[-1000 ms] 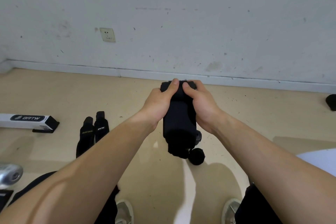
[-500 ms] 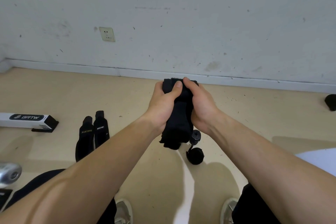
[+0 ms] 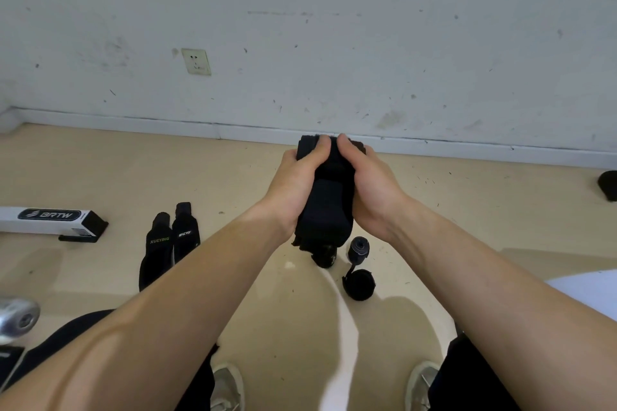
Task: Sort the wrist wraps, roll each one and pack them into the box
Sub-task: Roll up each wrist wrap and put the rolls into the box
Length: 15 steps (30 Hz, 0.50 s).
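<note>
Held wrist wrap: black, up off the floor, well to the right of the box. Its long axis runs away from me toward the wall. The far end is under my thumbs and the near end hangs loose below my palms.

Left hand and right hand: fingers curled round the wrap from either side, thumbs pressed on its far end, nearly touching each other. Both grip equally. The left hand is on the box's side.

Judgement: rolling in progress, and the roll should run from the far end back along the axis toward me.

Box: white, lying flat, black end facing the wraps. I cannot tell its contents.

Flat wraps: two, side by side, just right of the box, unrolled.

Rolled wraps: on the floor farther right of the box, beneath the held one. None is packed, as far as I can see.
</note>
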### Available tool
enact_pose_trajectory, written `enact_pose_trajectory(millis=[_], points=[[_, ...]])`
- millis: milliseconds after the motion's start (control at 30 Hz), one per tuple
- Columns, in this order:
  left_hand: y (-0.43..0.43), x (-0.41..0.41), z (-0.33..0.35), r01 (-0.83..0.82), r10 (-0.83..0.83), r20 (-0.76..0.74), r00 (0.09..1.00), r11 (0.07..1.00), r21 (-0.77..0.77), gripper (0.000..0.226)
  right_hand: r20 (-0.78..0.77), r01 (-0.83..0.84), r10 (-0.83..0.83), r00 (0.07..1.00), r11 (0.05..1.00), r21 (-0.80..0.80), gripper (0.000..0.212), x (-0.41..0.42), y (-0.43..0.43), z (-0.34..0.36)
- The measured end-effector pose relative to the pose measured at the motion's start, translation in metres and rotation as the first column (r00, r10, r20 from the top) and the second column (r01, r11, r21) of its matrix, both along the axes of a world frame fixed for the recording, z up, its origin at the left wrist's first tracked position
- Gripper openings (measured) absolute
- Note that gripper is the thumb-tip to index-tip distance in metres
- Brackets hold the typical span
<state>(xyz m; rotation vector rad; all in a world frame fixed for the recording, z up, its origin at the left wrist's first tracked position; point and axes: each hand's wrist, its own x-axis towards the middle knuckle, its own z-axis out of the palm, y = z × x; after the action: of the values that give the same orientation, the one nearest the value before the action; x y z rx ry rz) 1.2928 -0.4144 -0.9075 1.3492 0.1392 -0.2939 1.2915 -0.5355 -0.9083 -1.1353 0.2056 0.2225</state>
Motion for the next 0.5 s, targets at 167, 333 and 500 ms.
enact_pose_trajectory(millis=[167,333,500], points=[[0.0017,0.0011,-0.0019,-0.041,0.038,0.070,0.997,0.998,0.047,0.042,0.026,0.006,-0.006,1.000,1.000,-0.004,0.033,0.0015,-0.0048,0.0034],[0.0003,0.0013,-0.0024,-0.078,0.079,0.064,0.995,0.997,-0.030,0.039,0.072,-0.029,0.045,0.996,0.978,-0.204,0.036,0.0013,-0.0044,0.0046],[0.0048,0.0005,-0.0032,-0.021,0.025,0.076,0.997,0.998,-0.061,0.034,0.072,-0.022,0.039,0.997,0.975,-0.220,0.047,-0.0005,-0.0046,0.0033]])
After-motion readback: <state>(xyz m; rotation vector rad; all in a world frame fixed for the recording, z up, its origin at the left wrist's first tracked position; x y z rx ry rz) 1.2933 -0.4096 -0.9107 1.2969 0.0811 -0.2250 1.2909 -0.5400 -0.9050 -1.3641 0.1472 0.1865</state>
